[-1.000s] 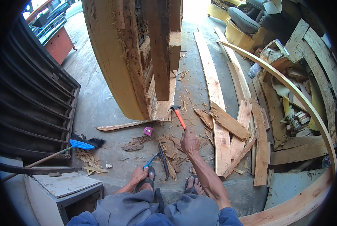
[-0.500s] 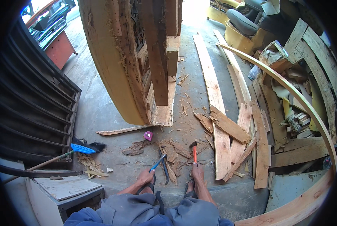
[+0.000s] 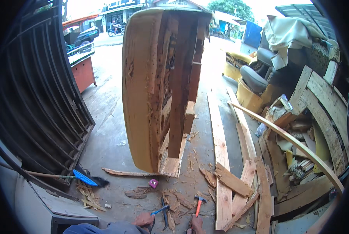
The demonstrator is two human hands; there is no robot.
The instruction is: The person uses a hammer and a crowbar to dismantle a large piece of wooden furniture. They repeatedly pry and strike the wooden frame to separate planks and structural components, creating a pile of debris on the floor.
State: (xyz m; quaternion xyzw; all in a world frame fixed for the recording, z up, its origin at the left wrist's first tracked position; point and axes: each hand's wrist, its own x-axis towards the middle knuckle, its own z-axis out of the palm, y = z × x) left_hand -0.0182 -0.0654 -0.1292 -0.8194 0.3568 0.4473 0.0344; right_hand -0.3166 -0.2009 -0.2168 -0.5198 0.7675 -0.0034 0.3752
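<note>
My left hand (image 3: 144, 219) grips a thin blue-handled tool (image 3: 159, 210), pointing right; its exact kind is unclear. A hammer (image 3: 198, 206) with an orange handle is in my right hand (image 3: 196, 223), head upward and resting at or close to the floor. Between my hands a dark, slightly curved bar (image 3: 165, 215) lies among broken wood pieces (image 3: 182, 199). Ahead of me a tall padded furniture frame (image 3: 141, 97) stands on the floor, its yellowish foam side to the left and its worn wooden beams (image 3: 178, 105) exposed.
A pink tape measure (image 3: 153, 183) lies before the frame. Long planks (image 3: 220, 148) run along the right, near a heap of wood scraps (image 3: 303, 136). To the left are a blue broom (image 3: 84, 177), a dark metal gate (image 3: 38, 97) and a grey cabinet (image 3: 61, 202).
The view has tilted up, so the street now shows behind the frame and my hands sit lower in the picture. Both hands keep hold of their tools.
</note>
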